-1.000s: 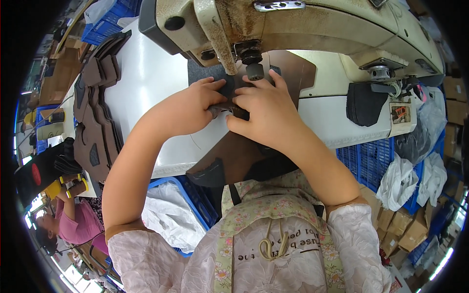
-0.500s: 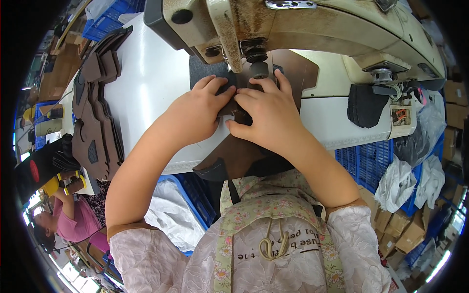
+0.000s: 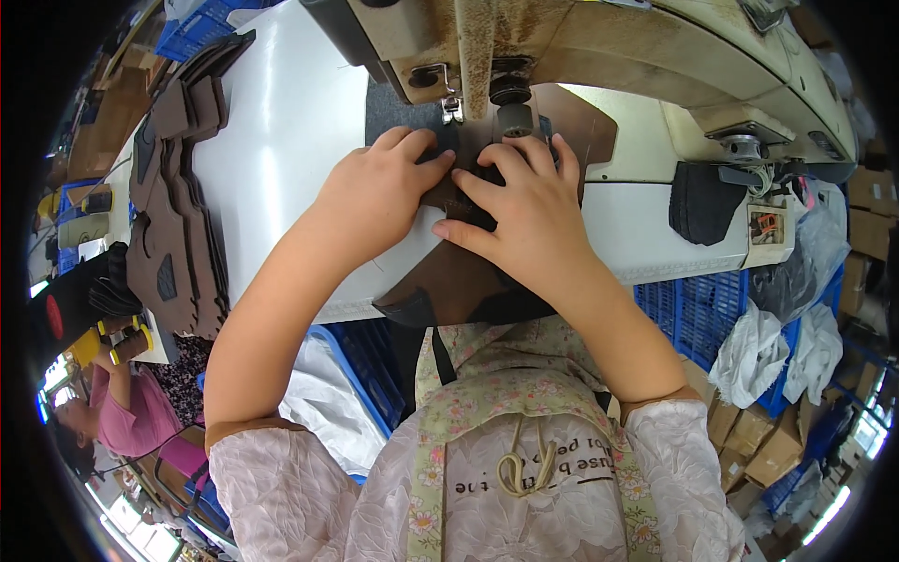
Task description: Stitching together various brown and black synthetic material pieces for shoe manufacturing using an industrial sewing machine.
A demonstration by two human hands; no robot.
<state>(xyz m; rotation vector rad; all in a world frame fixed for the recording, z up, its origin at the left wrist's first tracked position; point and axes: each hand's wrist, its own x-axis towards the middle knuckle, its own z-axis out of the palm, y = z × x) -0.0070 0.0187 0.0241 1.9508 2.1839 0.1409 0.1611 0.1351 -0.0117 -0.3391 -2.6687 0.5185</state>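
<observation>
A brown sheet piece [image 3: 468, 281], leather-like, lies under the head of a sewing machine [image 3: 599, 66] and hangs over the table's front edge. Next to it, under the presser foot [image 3: 452, 110], is a dark grey felt-like piece [image 3: 386, 110]. My left hand [image 3: 379, 187] rests on these pieces left of the foot, fingers bent but apart, thumb pointing right. My right hand [image 3: 529, 197] lies on the brown piece below the dark roller [image 3: 514, 119], fingers spread and thumb stretched left. What lies beneath both palms is hidden.
Stacked brown cut pieces [image 3: 178, 225] lie at the left. Black pieces [image 3: 704, 204] are piled on the right of the white table [image 3: 272, 140]. Blue crates [image 3: 698, 314] stand below, with a white bag [image 3: 328, 398] in one. Another person [image 3: 140, 412] sits far left.
The view has shifted slightly, and the presser foot now shows more clearly. My right fingers have spread further from the left thumb. Both hands stay on the pieces.
</observation>
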